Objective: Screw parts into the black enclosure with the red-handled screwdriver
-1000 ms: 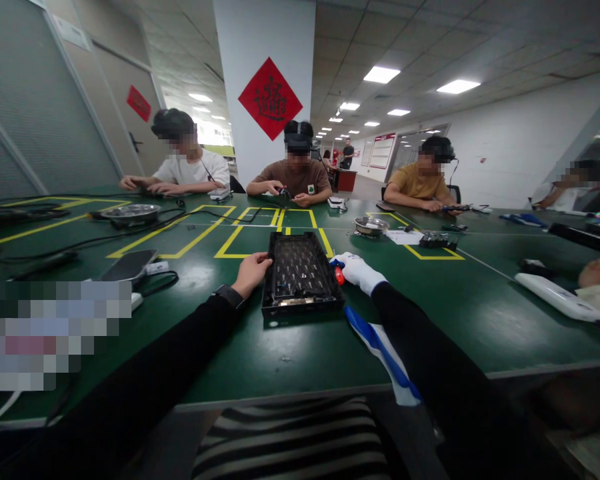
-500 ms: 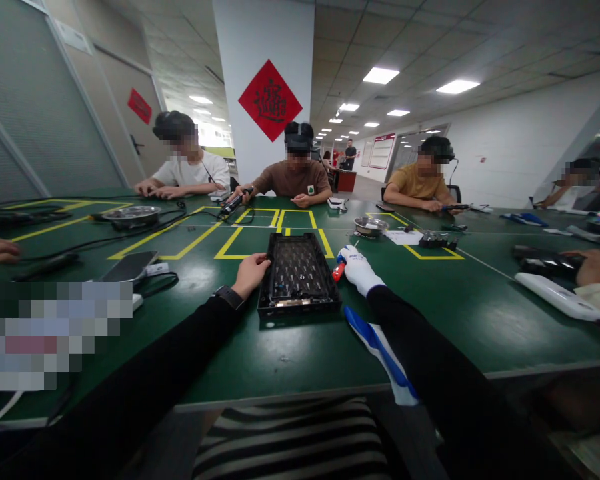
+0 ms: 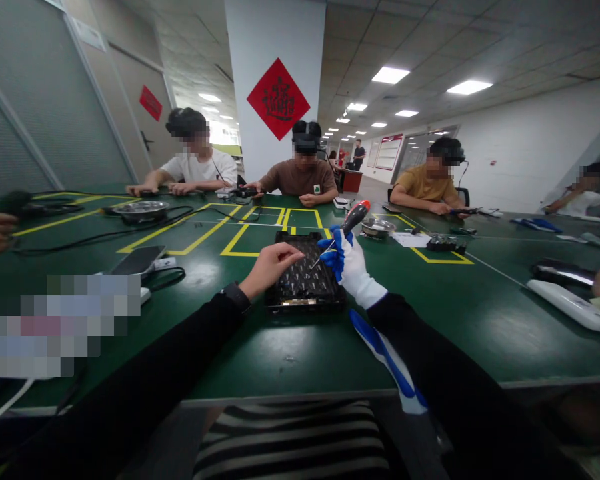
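A black open case (image 3: 305, 304) with rows of small metal parts inside lies on the green table in front of me. My left hand (image 3: 276, 263), bare, is over its left part with fingertips pressed together; anything between them is too small to make out. My right hand (image 3: 349, 263), in a white and blue glove, holds a screwdriver (image 3: 356, 215) by its red and black handle. The handle points up and away, and the shaft slants down to the left over the case. A second glove (image 3: 384, 353) lies on the table below my right hand.
Metal bowls (image 3: 377, 228) stand beyond the case and at the back left (image 3: 141, 211). A phone (image 3: 139, 259) and cables lie left. Black parts (image 3: 447, 243) and a white device (image 3: 570, 305) lie right. Several people sit around the table.
My right hand has lifted from beside the case and turned the screwdriver upright over it. My left hand has moved from the case's left edge to above its inside. The view has shifted slightly.
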